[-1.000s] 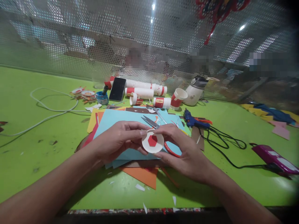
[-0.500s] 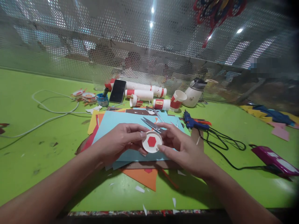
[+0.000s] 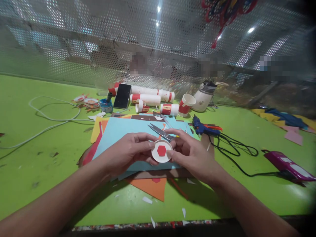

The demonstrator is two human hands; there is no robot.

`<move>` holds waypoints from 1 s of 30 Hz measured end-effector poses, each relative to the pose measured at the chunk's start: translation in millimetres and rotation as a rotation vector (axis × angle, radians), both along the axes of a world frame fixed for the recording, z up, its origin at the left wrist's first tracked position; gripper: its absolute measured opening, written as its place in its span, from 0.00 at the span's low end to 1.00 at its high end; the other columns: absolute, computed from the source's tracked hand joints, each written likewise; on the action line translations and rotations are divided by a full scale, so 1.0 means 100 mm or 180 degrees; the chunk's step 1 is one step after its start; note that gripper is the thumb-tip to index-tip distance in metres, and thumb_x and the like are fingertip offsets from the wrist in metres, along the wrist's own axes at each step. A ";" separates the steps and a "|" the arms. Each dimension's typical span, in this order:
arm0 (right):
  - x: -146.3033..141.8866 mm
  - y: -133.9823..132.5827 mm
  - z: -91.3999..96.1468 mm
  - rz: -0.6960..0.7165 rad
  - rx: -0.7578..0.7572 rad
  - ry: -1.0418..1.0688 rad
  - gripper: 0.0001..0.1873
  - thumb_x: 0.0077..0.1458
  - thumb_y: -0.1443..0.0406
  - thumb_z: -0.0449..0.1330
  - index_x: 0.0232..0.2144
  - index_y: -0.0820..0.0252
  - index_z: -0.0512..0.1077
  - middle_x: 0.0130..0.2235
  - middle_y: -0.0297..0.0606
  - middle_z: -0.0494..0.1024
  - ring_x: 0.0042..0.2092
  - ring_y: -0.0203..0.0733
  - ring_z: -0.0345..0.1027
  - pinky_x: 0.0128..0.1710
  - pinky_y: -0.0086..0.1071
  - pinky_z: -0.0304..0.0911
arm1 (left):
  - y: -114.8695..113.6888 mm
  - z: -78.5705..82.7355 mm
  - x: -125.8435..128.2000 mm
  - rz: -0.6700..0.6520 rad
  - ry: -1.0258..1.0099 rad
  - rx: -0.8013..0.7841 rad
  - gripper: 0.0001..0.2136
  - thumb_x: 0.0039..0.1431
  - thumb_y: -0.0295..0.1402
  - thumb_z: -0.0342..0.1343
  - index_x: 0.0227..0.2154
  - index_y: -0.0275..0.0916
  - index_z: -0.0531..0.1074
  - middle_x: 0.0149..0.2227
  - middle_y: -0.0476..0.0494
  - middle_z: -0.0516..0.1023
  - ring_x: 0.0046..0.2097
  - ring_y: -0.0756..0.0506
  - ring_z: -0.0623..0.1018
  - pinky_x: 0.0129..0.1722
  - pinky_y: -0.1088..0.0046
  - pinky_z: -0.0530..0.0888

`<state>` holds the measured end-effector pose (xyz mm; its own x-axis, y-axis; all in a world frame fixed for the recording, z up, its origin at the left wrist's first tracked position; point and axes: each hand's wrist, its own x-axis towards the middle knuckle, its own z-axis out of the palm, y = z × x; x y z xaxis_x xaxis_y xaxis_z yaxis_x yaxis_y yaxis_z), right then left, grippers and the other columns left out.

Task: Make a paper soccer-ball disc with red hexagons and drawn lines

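Between my two hands is a small round white paper cup base [image 3: 161,158] with a raised rim, and a red paper hexagon [image 3: 161,150] lies flat in its middle. My left hand [image 3: 137,148] grips its left edge with thumb and fingers. At the right edge, my right hand [image 3: 189,151] pinches it, the thumb on the front face. Open-bladed scissors [image 3: 159,131] lie just behind, their handles partly hidden by my right hand. Beneath both hands is a stack of light blue paper [image 3: 118,131] over orange, yellow and red sheets.
Paper cups [image 3: 187,104], a phone [image 3: 122,95], a blue glue bottle [image 3: 106,106] and a white kettle-like jug [image 3: 203,97] stand along the back. A blue glue gun [image 3: 202,126] lies right, its black cord running to a purple power strip [image 3: 287,166]. White scraps [image 3: 147,199] lie in front.
Both hands keep hold of the cup base, with the right thumb shifted slightly at its edge. The whole view has moved a little.
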<state>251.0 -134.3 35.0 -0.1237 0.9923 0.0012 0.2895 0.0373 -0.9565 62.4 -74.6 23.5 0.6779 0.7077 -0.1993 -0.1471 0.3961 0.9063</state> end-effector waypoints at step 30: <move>0.06 0.01 -0.01 0.0314 -0.0026 0.0306 0.18 0.62 0.65 0.54 0.54 0.59 0.62 0.29 0.29 0.68 0.31 0.33 0.66 0.35 0.30 0.64 | -0.09 -0.01 0.09 0.0335 0.0522 0.0556 0.23 0.40 0.39 0.69 0.38 0.33 0.74 0.30 0.43 0.79 0.32 0.46 0.75 0.31 0.71 0.70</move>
<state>257.1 -133.5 34.4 -0.2205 0.9753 0.0098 0.1918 0.0532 -0.9800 71.8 -83.7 22.3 0.5673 0.8059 -0.1691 -0.0247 0.2219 0.9748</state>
